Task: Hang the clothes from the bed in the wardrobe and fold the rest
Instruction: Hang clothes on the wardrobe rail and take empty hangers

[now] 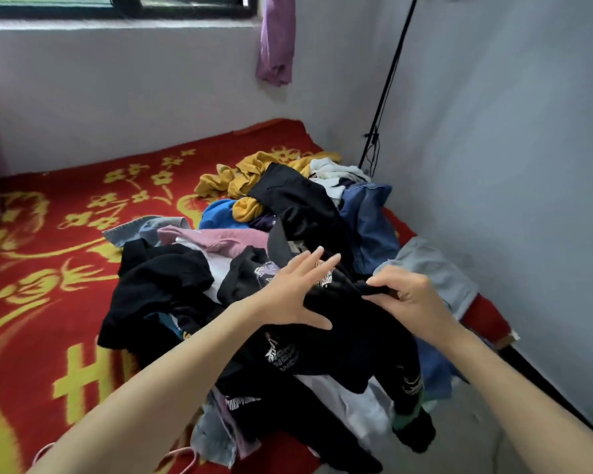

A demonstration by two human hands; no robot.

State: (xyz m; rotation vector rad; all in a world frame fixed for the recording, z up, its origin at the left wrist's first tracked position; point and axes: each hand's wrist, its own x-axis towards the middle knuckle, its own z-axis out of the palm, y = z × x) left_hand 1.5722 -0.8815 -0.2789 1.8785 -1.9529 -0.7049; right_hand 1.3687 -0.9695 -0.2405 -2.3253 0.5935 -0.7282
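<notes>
The black printed garment lies on top of the clothes pile by the bed's right edge, its lower part draped over the near edge; its full shape is lost among other black fabric. The right grip pinches a fold of it. The left grip is released, with its fingers spread flat on the same cloth. The pile is too tangled to count; one yellow garment lies toward the far right corner. A pink hanger is half hidden at the near edge.
</notes>
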